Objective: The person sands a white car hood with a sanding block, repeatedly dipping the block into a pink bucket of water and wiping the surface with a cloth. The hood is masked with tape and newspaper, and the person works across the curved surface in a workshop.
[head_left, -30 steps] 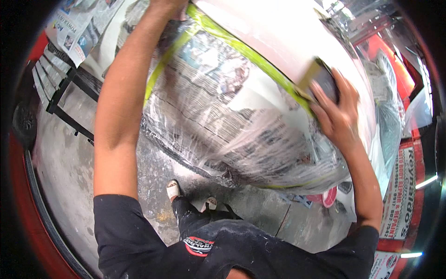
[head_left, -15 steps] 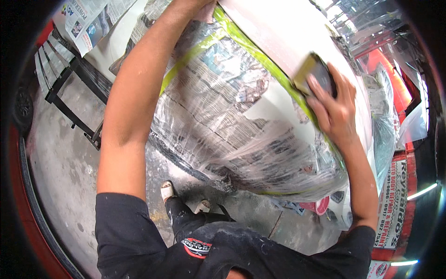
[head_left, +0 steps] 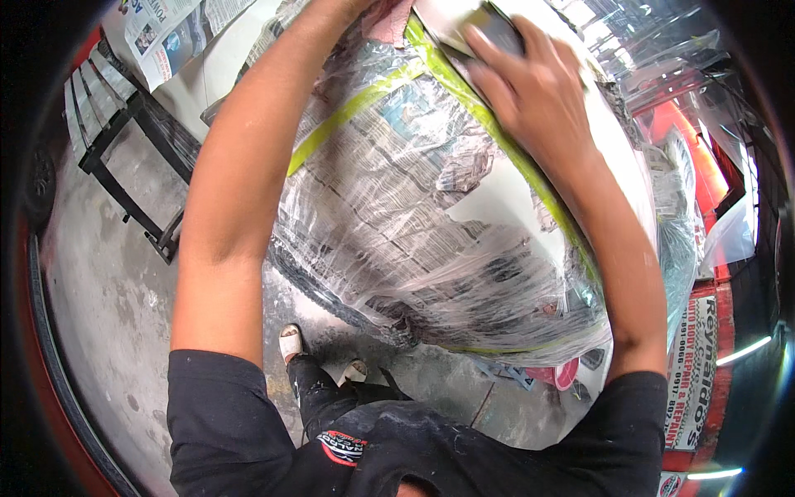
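Note:
My right hand (head_left: 542,87) is wrapped round a dark sanding block (head_left: 499,33) with a yellowish side. It presses the block on a whitish car body panel (head_left: 636,186), beside a lime-green masking tape strip (head_left: 464,87). Newspaper under clear plastic film (head_left: 364,199) covers the part nearer me. Only the wrist end of my left hand (head_left: 362,3) shows at the top edge, close to a pink cloth (head_left: 392,26); its fingers are out of sight.
A black metal stand (head_left: 124,203) is on the concrete floor (head_left: 108,306) at left, below a newspaper sheet (head_left: 170,41). A pink tub (head_left: 566,374) sits beneath the covered part. At right are plastic-draped parts (head_left: 675,207) and a printed banner (head_left: 696,373).
My right hand has slid the sanding block up and to the left along the panel, towards the pink cloth. My left arm has barely moved.

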{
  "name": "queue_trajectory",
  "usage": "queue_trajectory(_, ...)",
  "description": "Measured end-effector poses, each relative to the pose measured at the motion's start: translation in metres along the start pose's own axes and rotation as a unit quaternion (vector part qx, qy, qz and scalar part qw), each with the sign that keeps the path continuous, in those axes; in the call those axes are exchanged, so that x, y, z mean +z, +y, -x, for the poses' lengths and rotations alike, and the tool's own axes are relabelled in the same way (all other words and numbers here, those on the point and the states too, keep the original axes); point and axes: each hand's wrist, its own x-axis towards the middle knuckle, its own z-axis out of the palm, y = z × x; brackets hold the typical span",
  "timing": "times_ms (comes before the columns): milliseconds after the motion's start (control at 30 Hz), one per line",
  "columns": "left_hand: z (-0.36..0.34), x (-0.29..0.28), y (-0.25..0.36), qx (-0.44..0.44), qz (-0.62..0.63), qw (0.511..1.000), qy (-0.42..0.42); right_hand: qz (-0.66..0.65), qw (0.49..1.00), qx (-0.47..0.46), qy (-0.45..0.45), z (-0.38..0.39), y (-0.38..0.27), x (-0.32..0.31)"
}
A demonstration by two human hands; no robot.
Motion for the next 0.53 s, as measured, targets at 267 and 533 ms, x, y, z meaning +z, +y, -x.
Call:
queue_trajectory(267,-0.005,-0.003,-0.045,0.212,-0.183,0.959,0.053,0.001,0.999,-0.026,-0.037,0.098,0.017,-0.038)
queue_trajectory(533,0.008,0.007,-0.004,0.007,-0.030,0.999,0.018,-0.013,0.999,-0.033,0.015,-0.024,-0.006,0.015)
